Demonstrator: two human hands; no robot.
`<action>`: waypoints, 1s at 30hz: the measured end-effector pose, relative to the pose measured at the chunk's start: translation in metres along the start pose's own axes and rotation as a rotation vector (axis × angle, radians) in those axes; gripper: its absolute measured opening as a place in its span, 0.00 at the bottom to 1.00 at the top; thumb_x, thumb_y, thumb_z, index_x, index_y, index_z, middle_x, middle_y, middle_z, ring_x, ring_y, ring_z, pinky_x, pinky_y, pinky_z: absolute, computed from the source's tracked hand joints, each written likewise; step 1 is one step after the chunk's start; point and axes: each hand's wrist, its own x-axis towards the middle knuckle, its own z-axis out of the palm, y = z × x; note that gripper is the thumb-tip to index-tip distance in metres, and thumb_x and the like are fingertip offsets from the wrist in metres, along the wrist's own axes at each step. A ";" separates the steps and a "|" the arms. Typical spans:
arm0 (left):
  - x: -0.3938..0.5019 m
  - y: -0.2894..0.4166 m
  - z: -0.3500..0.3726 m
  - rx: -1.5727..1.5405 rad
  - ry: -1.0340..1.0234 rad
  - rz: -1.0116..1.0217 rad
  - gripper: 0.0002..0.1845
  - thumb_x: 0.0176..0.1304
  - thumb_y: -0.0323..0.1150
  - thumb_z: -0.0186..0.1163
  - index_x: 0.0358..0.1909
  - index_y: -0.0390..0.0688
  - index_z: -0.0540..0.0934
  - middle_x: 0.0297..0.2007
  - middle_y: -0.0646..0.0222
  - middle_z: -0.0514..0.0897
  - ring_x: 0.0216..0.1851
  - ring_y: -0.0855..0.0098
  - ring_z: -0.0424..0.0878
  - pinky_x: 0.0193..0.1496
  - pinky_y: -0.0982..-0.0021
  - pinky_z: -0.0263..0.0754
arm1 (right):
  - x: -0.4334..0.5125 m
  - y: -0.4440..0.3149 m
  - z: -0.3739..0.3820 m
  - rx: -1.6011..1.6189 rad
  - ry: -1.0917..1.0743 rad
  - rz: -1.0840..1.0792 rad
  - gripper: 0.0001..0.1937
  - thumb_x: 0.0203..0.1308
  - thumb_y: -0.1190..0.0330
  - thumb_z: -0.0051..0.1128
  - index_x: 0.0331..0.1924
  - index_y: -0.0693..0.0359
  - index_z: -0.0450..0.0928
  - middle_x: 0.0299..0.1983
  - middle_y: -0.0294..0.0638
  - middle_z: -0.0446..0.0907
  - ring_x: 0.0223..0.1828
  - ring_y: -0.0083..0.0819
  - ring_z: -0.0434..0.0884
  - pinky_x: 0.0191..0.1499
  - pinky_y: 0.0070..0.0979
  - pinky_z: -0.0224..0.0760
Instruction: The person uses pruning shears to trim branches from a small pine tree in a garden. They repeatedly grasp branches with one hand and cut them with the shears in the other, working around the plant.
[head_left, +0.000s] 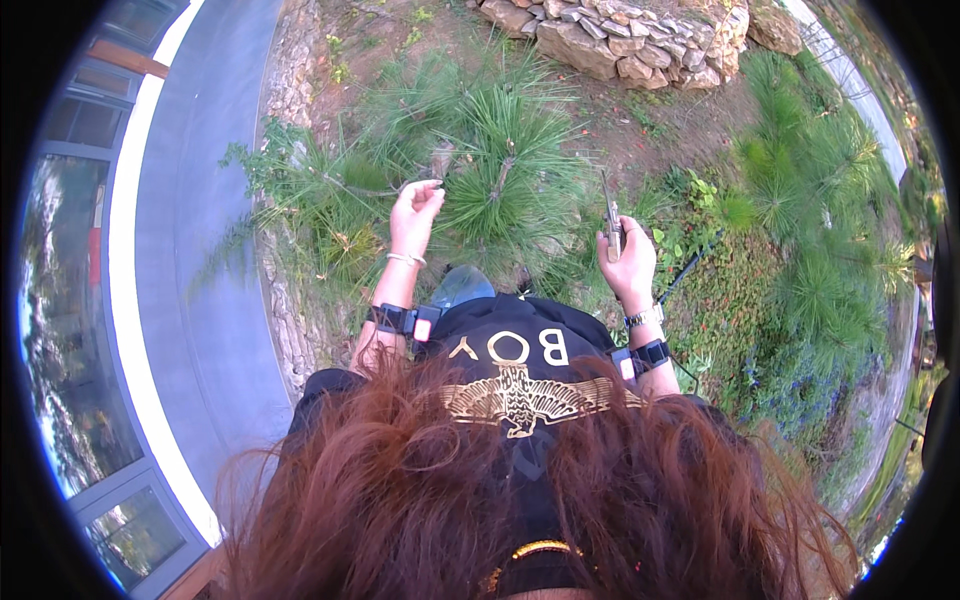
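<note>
Directly before me stands a young pine (499, 176) with long green needles. My left hand (416, 214) is raised at its left side, fingers curled and thumb against the fingertips, beside a thin branch; whether something small is pinched there cannot be told. On the right, my right hand (628, 259) is closed around a folding multi-tool (614, 232) with a narrow blade or saw pointing up and away from me. The tool is apart from the pine's central needles. Both wrists carry strapped devices, and a metal watch sits on the right one.
A dry-stone wall (637, 45) curves at the top. To the left run a rough stone edging (289, 300), a grey paved walkway (210, 187) and a glazed building front. More pine branches (817, 217) and low ground plants (720, 300) grow on the right, with a dark cable among them.
</note>
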 end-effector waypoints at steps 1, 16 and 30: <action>-0.009 0.004 0.007 0.099 0.023 -0.035 0.13 0.70 0.29 0.66 0.54 0.43 0.83 0.45 0.73 0.87 0.45 0.80 0.84 0.46 0.78 0.79 | 0.001 -0.001 0.002 -0.007 0.005 -0.013 0.19 0.55 0.63 0.67 0.49 0.63 0.80 0.38 0.50 0.84 0.41 0.50 0.85 0.46 0.41 0.78; 0.020 0.045 0.186 1.589 -0.126 0.843 0.36 0.70 0.23 0.51 0.78 0.32 0.54 0.77 0.40 0.57 0.74 0.47 0.66 0.75 0.62 0.66 | -0.022 0.013 -0.019 -0.001 0.094 0.078 0.19 0.55 0.62 0.67 0.48 0.64 0.81 0.38 0.51 0.85 0.41 0.49 0.86 0.47 0.40 0.78; 0.048 0.051 0.181 1.423 -0.229 0.646 0.13 0.58 0.43 0.73 0.34 0.47 0.82 0.39 0.65 0.87 0.43 0.59 0.85 0.48 0.57 0.77 | -0.048 0.043 -0.042 -0.029 0.180 0.161 0.18 0.55 0.63 0.65 0.48 0.64 0.80 0.39 0.51 0.84 0.43 0.50 0.84 0.48 0.43 0.77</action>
